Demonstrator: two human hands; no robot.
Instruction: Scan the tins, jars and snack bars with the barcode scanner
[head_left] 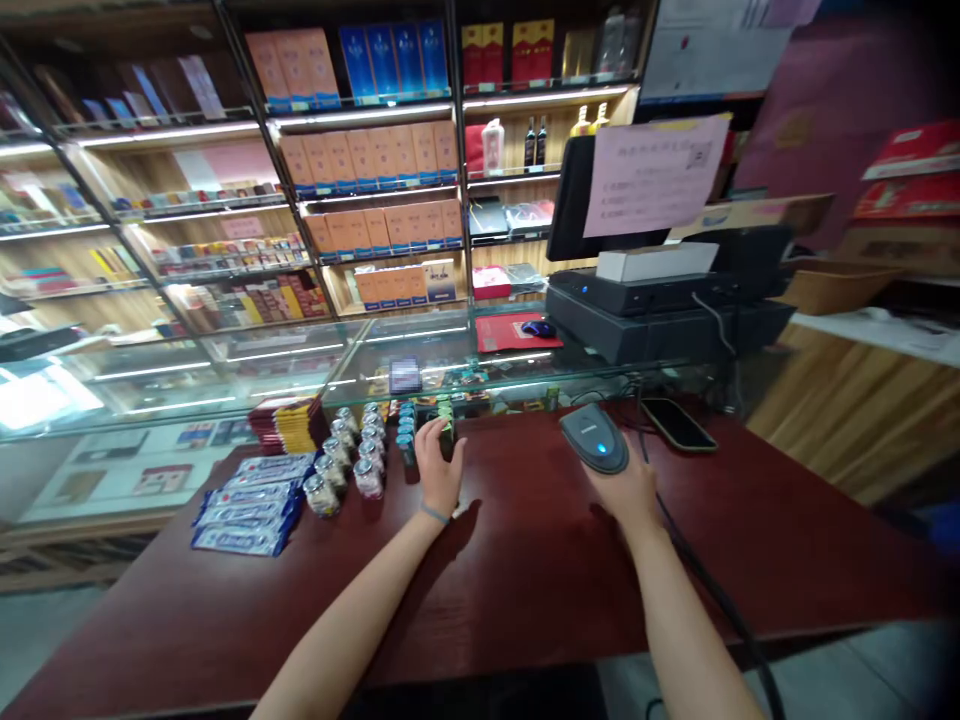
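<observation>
A dark grey barcode scanner with a lit blue light is gripped in my right hand, above the right part of the dark red table. Its handle is mostly hidden by the hand. My left hand reaches to the front end of a row of small green-topped packs, its thumb apart from the fingers. Whether the fingertips touch the nearest pack, I cannot tell. Just left stand a row of blue-topped packs and two rows of small lidded jars.
Blue-and-white packets and a stack of red-and-yellow packs lie at the table's left. A phone rests at the right. The scanner's cable runs over the table. Behind are a glass counter and a monitor.
</observation>
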